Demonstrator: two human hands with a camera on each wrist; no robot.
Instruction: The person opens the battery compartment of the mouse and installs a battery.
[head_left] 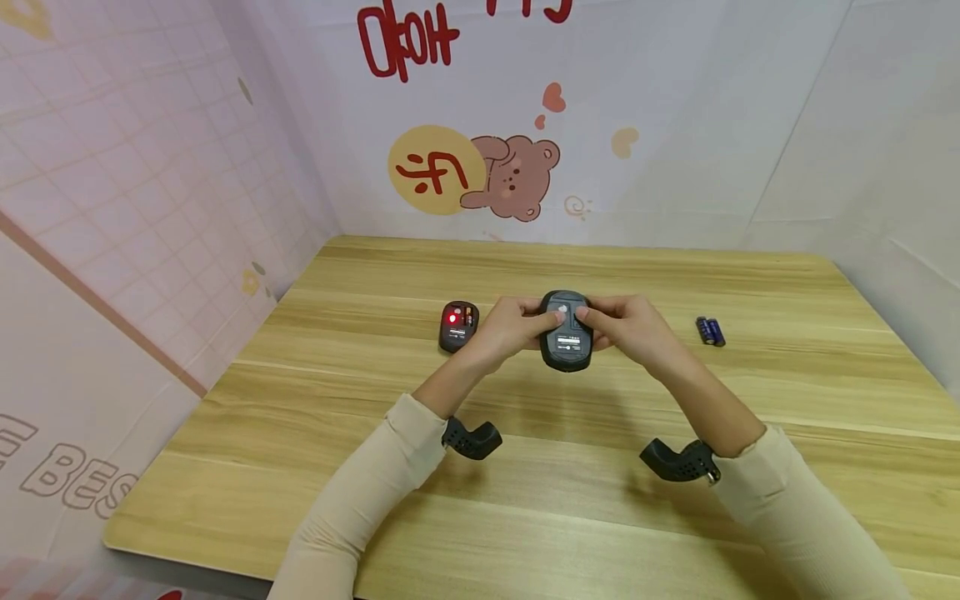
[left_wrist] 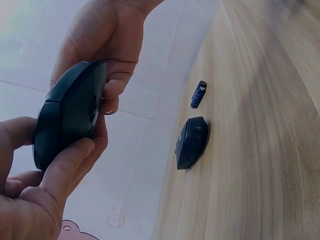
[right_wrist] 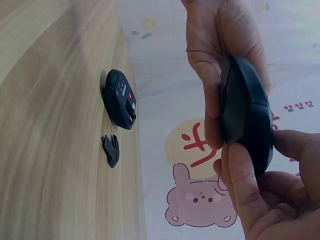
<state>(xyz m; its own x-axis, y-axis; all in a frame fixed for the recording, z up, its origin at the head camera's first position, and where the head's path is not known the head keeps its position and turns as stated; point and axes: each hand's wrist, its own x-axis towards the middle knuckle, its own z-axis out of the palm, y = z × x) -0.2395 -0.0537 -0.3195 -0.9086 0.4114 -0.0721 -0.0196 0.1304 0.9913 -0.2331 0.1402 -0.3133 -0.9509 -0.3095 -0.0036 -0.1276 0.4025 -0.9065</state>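
Note:
A black computer mouse [head_left: 566, 346] is held bottom-up above the table between both hands. My left hand [head_left: 512, 327] grips its left side, fingers underneath, thumb on the underside. From the right, my right hand [head_left: 628, 327] grips it too, its thumb at the battery cover outline. On the table to the left, a second mouse [head_left: 458, 326] lies bottom-up, red light glowing and battery compartment uncovered. Beside that mouse in the right wrist view is a small black battery cover [right_wrist: 111, 151]. The left wrist view shows another black mouse-like object [left_wrist: 192, 143] with ridged sides, hidden in the head view.
Two blue batteries [head_left: 711, 331] lie side by side on the right of the wooden table [head_left: 525, 500]. A printed white cloth wall [head_left: 675, 83] rises behind the table's back edge, and another stands along the left.

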